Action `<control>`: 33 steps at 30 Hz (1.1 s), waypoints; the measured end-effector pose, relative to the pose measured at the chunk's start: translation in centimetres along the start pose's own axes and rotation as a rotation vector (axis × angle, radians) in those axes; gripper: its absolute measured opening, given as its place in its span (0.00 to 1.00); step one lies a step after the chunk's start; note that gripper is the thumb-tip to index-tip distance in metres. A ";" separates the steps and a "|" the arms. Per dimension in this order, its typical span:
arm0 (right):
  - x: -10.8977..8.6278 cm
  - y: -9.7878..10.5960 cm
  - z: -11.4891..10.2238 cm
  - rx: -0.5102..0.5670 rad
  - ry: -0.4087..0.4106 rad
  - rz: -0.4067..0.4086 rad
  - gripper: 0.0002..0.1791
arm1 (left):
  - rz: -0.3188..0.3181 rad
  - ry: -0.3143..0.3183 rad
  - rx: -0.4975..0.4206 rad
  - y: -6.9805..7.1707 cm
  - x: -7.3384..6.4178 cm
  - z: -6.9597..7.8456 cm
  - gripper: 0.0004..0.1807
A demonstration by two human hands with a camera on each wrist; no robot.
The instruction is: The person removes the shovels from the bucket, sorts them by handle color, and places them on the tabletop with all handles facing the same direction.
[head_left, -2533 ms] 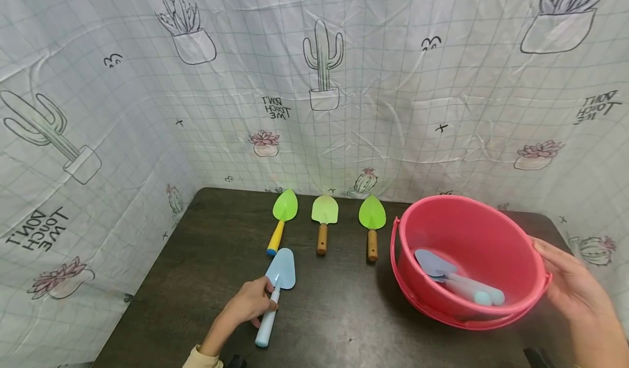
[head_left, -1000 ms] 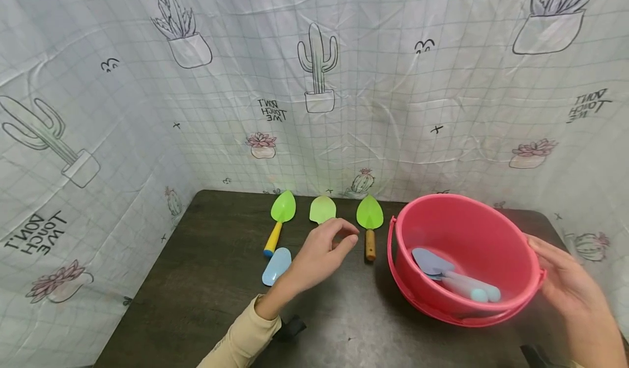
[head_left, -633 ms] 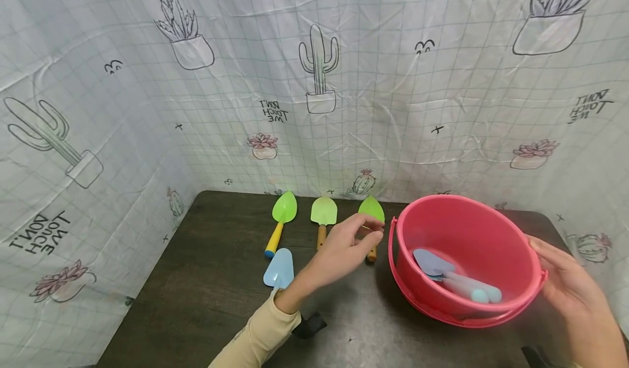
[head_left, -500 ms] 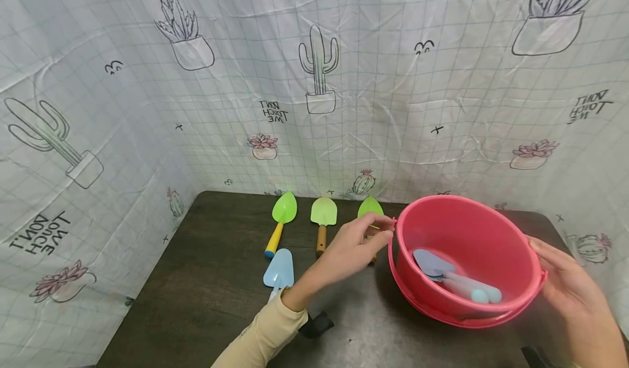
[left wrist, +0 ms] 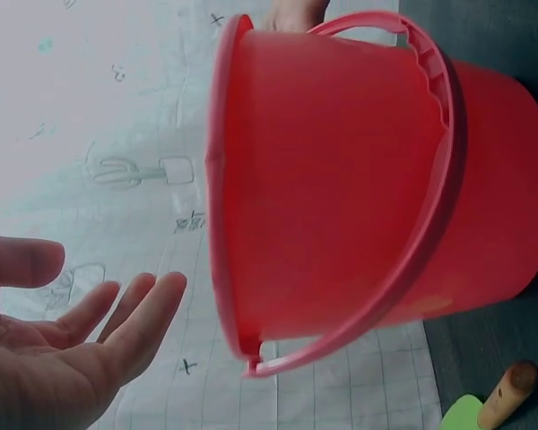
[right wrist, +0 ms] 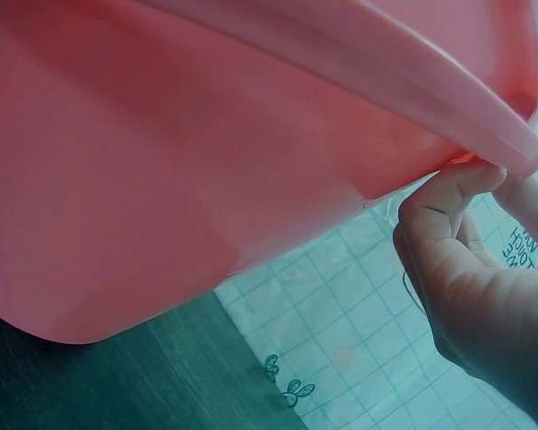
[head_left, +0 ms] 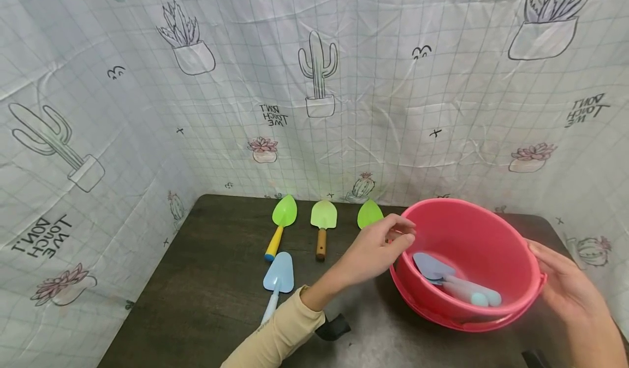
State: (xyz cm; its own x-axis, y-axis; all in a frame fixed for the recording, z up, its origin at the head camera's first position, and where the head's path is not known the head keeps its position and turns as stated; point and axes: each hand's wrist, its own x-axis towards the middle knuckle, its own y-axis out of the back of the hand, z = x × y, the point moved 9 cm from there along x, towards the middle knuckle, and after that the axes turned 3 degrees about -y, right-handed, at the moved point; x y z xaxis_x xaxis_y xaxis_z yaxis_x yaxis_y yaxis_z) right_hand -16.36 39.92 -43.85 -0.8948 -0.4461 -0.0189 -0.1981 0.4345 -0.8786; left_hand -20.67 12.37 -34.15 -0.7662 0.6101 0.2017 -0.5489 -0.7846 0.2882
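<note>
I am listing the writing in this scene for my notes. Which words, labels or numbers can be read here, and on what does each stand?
"DON'T TOUCH ME": printed on the backdrop sheet, readable at left.
The same phrase at centre and at right is small and looks mirrored.
The bucket and trowels show no readable text.

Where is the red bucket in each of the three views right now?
Head: red bucket at right on the dark table, between the left hand at its near-left rim and the right hand on its right side.
Left wrist: bucket fills centre and right, seen from outside, handle across it; open palm lower left.
Right wrist: bucket wall fills the upper left; fingers at its rim.
Shared landmark: the printed grid sheet.
</note>
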 end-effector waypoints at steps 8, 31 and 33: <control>-0.2 0.6 -0.2 -0.059 0.035 0.089 0.27 | -0.043 0.063 0.013 -2.3 0.6 -0.1 0.15; -0.4 0.5 -0.3 -0.097 0.066 0.100 0.26 | -0.118 0.173 0.278 -5.7 3.8 -1.0 0.20; -0.3 0.3 -0.3 -0.077 0.053 0.063 0.27 | -0.125 0.183 0.260 -6.0 3.9 -1.1 0.20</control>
State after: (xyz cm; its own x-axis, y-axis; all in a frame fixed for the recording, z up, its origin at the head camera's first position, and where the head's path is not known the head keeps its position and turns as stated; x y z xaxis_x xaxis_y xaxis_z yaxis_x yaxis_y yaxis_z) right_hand -16.26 40.37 -43.95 -0.9259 -0.3749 -0.0456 -0.1694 0.5202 -0.8371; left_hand -20.71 19.29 -36.14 -0.7587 0.6513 -0.0146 -0.5566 -0.6364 0.5341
